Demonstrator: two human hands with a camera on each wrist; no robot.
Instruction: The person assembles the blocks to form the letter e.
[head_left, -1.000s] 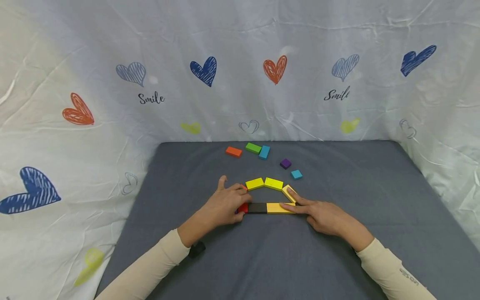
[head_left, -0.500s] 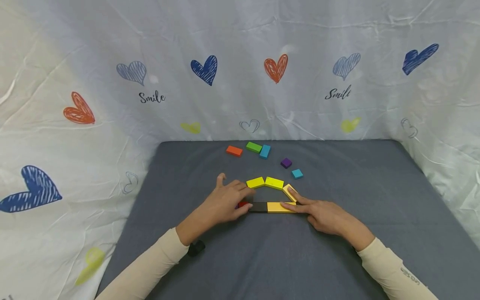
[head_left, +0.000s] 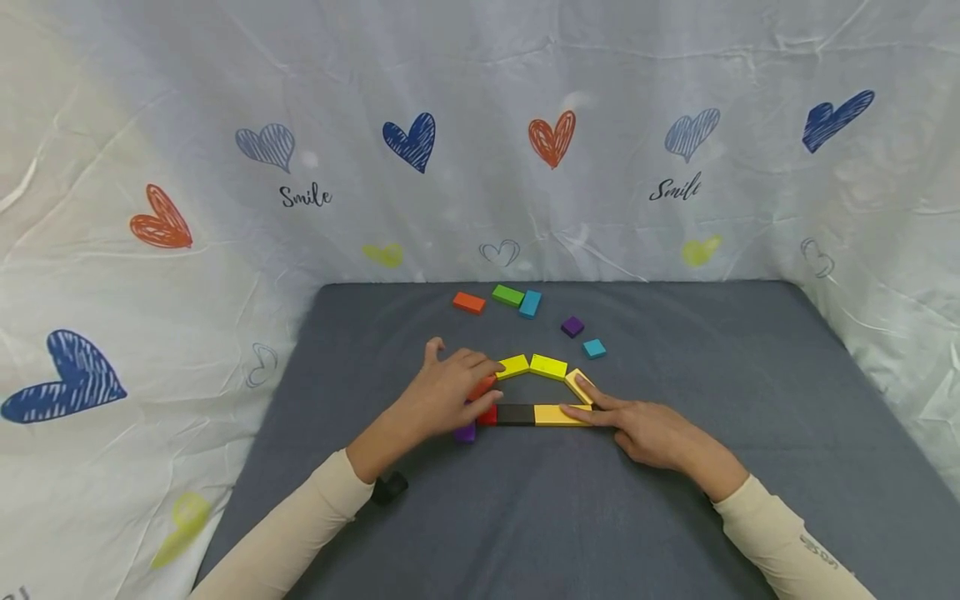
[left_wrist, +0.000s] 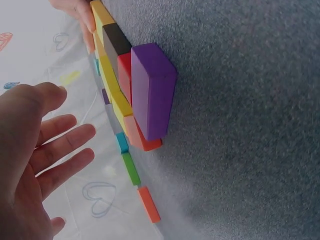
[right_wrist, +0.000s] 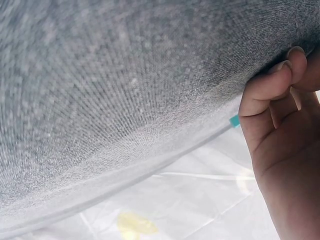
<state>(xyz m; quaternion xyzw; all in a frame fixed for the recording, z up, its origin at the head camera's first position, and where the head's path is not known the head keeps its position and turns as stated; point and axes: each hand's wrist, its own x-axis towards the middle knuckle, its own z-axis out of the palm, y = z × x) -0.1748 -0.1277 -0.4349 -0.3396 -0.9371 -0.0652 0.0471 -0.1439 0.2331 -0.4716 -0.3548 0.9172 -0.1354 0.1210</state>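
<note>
A row of flat wooden blocks and an arch of blocks behind it lie on the grey cloth. From the left, the row runs through a purple block (left_wrist: pixel 152 92), a red block (head_left: pixel 487 415), a black block (head_left: pixel 515 415) and an orange-yellow block (head_left: pixel 553 415). The arch has an orange-red block (head_left: pixel 482 387), two yellow blocks (head_left: pixel 548 367) and a pale yellow block (head_left: pixel 576 384). My left hand (head_left: pixel 442 396) hovers over the left end, fingers spread and holding nothing. My right hand (head_left: pixel 648 429) presses two extended fingers onto the pale yellow and orange-yellow blocks; its other fingers bend under.
Behind the arch lie an orange block (head_left: pixel 468 302), a green block (head_left: pixel 507 295), a blue block (head_left: pixel 530 304), a small purple block (head_left: pixel 572 327) and a small turquoise block (head_left: pixel 594 348). A white curtain (head_left: pixel 600 208) with printed hearts hangs behind the table.
My left hand has drawn away from the red and orange-red blocks, its fingers loosening, and shifted slightly left. The purple block's end now shows below it. My right hand stays in place.
</note>
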